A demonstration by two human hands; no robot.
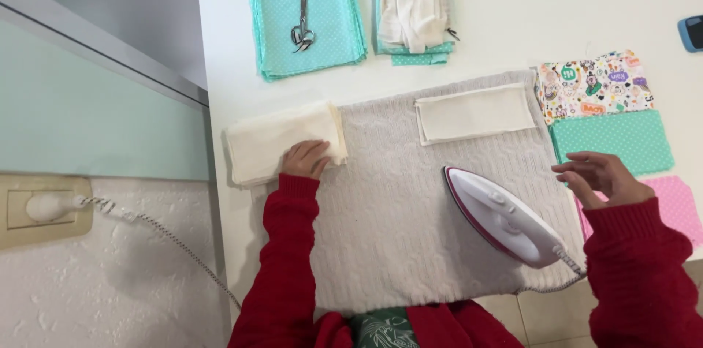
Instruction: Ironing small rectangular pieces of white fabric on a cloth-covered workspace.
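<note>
Cream cloth is sitting under the left hand point(306, 158), which is lying flat with fingers together on the right end of a folded cream stack point(282, 141) at about nine o'clock on the white table point(498, 19). It is pressing the stack rather than gripping it, and the stack is overlapping the left edge of a pale knitted pressing mat point(410, 238) that is covering the middle of the table. The right hand point(597, 176) is hovering empty at about three o'clock, fingers spread and slightly curled, just beside the white and pink iron point(505, 218) but not touching it; the iron is resting on the mat toward four o'clock, its point aiming at the centre. A single cream rectangle point(474, 112) is lying flat on the mat at about one o'clock. Judging from this, the work seems to be at the point of fetching a fresh piece from the stack for pressing, and the next move would call for pinching only the top layer so the rest is staying squared. At twelve o'clock, scissors point(302, 22) are lying on a pile of teal dotted squares point(307, 19), with a bundle of cream strips point(414, 0) on another teal pile beside it. Printed, teal and pink fabric pieces point(608, 110) are lying along the right edge.
</note>
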